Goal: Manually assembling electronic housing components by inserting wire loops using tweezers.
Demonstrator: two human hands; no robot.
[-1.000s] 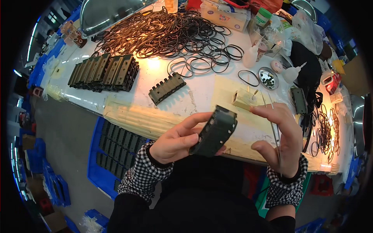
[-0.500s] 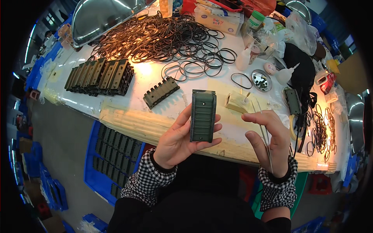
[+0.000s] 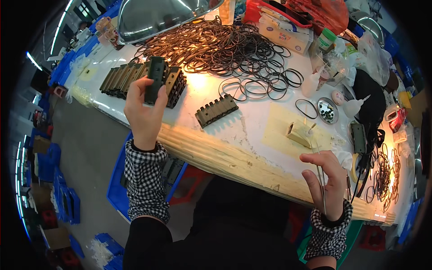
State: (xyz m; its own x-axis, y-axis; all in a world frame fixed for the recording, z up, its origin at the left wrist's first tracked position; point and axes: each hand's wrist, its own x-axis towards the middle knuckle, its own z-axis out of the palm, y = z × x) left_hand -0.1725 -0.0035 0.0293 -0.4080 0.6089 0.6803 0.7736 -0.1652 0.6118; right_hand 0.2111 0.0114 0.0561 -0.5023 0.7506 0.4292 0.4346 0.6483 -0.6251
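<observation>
My left hand [image 3: 145,117] is closed on a dark green plastic part [image 3: 155,74], an oblong piece with a small hole. It holds the part tilted up against the right portion of a row of stacked similar ribbed parts [image 3: 118,82]. Lower down at the right, my right hand [image 3: 332,185] keeps a pair of metal tweezers [image 3: 321,173] against its palm, with thumb and forefinger apart. Between the hands, a single notched part [image 3: 217,111] lies on the table. A small cream block [image 3: 300,133] with thin sticks in it stands beyond the tweezers' tips.
A heap of dark rubber rings [image 3: 229,47] spreads across the back, beside a shiny metal lamp hood [image 3: 164,20]. A round metal dish [image 3: 327,110] of tiny dark pieces sits near squeeze bottles [image 3: 310,84]. The table's wooden front edge [image 3: 234,159] runs above a blue crate [image 3: 118,198].
My left hand has carried the green part leftward and away from me to the stacked row. My right hand still has the tweezers. The whole view has shifted.
</observation>
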